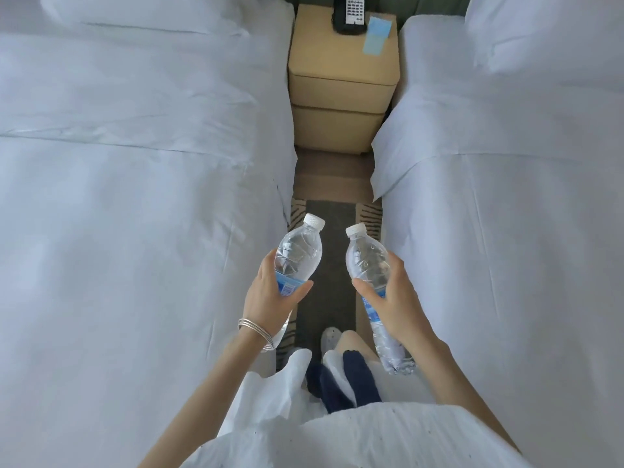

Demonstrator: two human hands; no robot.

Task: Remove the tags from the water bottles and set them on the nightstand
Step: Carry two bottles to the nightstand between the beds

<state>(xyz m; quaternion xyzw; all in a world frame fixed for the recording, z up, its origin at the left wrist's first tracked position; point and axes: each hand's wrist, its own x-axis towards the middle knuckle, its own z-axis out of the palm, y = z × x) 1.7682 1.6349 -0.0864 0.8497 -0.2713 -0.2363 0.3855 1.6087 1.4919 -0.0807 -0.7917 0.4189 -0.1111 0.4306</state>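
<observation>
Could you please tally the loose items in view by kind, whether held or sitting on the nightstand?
Water bottles: 2, one in the left hand at, one in the right hand at
Telephones: 1
Blue cards: 1
Total: 4

Head view, looking down the aisle between two white-sheeted beds toward the nightstand [341, 59]. The left hand [270, 298], silver bangles [255, 327] at its wrist, is wrapped around one clear water bottle [297, 251] at its blue label; the right hand [393, 298] grips a second water bottle [368, 261] in like manner. Both bottles, white-capped, are held well short of the nightstand, caps tilted toward it and toward each other, the two apart. On the nightstand's top, at its far edge, sits a black telephone [349, 15]; just right of it lies a blue paper card [376, 35]. A patterned rug [332, 224] lies on the floor before the nightstand.
</observation>
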